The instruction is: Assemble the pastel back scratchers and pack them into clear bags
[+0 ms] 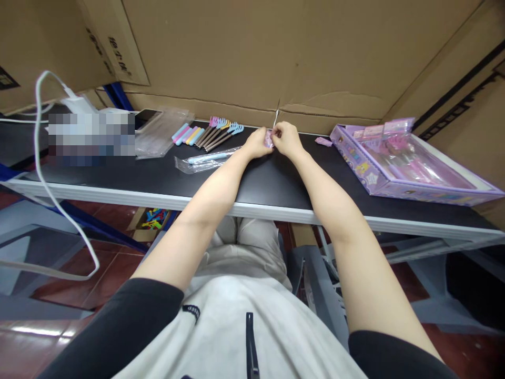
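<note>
My left hand [258,143] and my right hand [286,139] meet over the far side of the black table [158,176], fingers pinched together on a small pink packet [269,139]. A thin clear strip rises from between my right fingers. Just left of my hands lies a blue pen in a clear sleeve [209,157]. Behind it sits a row of pastel pens and small forks [209,132].
A purple toy gift box [398,160] lies on the table's right side, with a small pink piece [323,140] beside it. Clear plastic bags [163,131], a phone and a white charger with cable [74,102] sit at left. Cardboard sheets wall the back.
</note>
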Demonstrator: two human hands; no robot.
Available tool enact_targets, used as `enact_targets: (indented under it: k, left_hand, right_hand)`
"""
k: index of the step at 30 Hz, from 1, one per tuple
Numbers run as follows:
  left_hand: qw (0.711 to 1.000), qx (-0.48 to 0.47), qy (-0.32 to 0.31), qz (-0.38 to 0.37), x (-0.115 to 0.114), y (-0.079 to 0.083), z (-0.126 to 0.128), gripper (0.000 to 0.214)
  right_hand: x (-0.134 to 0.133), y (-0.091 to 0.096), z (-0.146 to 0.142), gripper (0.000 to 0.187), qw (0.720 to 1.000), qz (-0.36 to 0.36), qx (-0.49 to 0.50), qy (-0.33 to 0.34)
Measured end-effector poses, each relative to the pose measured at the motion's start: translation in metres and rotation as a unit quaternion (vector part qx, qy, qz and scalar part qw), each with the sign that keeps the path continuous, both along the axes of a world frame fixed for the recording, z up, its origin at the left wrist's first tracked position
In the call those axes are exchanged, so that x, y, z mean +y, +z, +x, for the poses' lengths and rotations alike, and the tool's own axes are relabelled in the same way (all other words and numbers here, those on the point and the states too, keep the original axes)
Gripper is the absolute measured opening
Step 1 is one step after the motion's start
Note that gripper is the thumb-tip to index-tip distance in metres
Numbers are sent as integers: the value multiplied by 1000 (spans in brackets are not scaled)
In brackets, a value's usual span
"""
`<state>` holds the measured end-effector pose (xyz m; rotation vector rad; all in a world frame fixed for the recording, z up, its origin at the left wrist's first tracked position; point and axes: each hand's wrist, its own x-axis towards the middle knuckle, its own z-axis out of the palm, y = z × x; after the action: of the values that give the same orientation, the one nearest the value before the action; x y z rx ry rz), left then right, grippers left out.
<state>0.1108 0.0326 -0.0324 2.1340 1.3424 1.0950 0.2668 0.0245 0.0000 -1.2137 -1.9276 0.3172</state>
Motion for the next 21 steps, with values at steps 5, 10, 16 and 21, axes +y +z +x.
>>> enact_targets:
  k: [5,10,16,21]
  left_hand:
    - [1000,11,6,-3,-4,3,-2,45]
    - [997,-72,-2,-18,-7,5,-4,62]
    - [998,-58,0,-11,-13,8,-4,52]
    - [999,-40,29,-1,-11,7,-2,48]
  right_hand:
    - [0,-1,-1,17,999,6,-31,6]
    - [-6,0,-4,19,999,-2,-39,20]
    - [-3,-1,-4,26,1000,-20,-10,13]
    - [9,-6,-5,18,996,-45,74,-32]
